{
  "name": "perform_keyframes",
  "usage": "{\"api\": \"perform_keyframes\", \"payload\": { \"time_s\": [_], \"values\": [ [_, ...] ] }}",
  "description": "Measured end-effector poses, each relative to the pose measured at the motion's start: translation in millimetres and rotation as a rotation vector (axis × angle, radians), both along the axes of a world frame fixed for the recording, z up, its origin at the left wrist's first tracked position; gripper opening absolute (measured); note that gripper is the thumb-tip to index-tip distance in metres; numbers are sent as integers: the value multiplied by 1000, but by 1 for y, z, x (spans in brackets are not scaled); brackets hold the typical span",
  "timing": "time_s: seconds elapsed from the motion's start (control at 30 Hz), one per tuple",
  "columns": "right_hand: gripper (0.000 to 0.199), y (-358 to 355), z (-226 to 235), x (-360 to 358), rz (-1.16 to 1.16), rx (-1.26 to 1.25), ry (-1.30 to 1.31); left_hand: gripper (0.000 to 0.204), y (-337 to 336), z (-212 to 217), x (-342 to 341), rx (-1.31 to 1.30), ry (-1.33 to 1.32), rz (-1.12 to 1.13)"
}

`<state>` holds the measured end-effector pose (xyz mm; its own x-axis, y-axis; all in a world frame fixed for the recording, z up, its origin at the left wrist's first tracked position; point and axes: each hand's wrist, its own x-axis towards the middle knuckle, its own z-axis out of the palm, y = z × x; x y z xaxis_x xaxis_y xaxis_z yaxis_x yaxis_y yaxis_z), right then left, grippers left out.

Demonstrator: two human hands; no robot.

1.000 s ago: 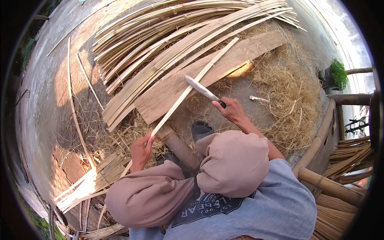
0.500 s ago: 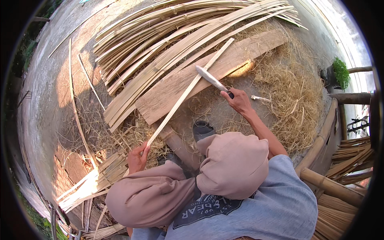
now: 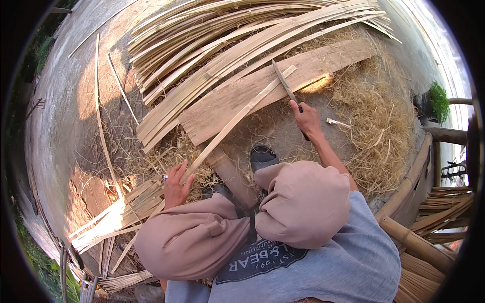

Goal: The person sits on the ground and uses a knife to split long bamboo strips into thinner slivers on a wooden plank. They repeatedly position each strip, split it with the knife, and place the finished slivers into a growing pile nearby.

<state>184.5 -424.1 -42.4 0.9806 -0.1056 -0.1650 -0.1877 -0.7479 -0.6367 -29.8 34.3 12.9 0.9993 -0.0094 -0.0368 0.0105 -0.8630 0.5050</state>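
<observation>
Seen from above, a person in brown trousers [image 3: 303, 202] and a grey-blue T-shirt [image 3: 323, 272] sits with knees raised over a concrete floor [image 3: 60, 126] strewn with shavings. A pale bamboo strip [image 3: 238, 118] slants from the left hand, up and to the right, over a flat wooden plank [image 3: 217, 111]; its upper end lies above the plank. The left hand [image 3: 175, 188] is at the strip's lower part, near the left knee, its fingers loosely parted with the strip running beside the thumb; whether it grips the strip cannot be told. The right hand [image 3: 306, 120] is wrapped around the dark handle of a knife [image 3: 286, 86]. The blade points up and slightly left, crossing the strip close to its upper end; whether the two touch is unclear.

Beyond the plank lies a broad, dense stack of long bamboo strips [image 3: 202, 55], appearing curved in the fisheye view. To the right spreads a heap of curly, straw-coloured shavings [image 3: 374, 131]. A dark sandal [image 3: 262, 157] shows between the plank and the right knee. At lower left is a sunlit pile of strips [image 3: 113, 217]; at far right, a leafy green plant [image 3: 439, 101] stands near bamboo rails [image 3: 414, 242].
</observation>
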Motion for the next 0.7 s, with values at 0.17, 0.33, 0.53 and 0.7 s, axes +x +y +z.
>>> {"api": "perform_keyframes", "payload": {
  "time_s": [0.17, 0.33, 0.53, 0.7],
  "values": [
    [60, 10, 1, 3, -180, 621, 195, 45, -71, -23, 79, -249, 71, 24],
    [53, 0, -5, -4, -270, 735, 171, 34, -76, -16, 80, -102, 48, 87],
    [52, 26, 0, -60, -53, 495, 313, 33, -72, -19, 76, -55, -26, 82],
    [52, 28, -2, -54, -288, 782, 269, 33, -73, -16, 75, -60, -3, 88]
  ]
}}
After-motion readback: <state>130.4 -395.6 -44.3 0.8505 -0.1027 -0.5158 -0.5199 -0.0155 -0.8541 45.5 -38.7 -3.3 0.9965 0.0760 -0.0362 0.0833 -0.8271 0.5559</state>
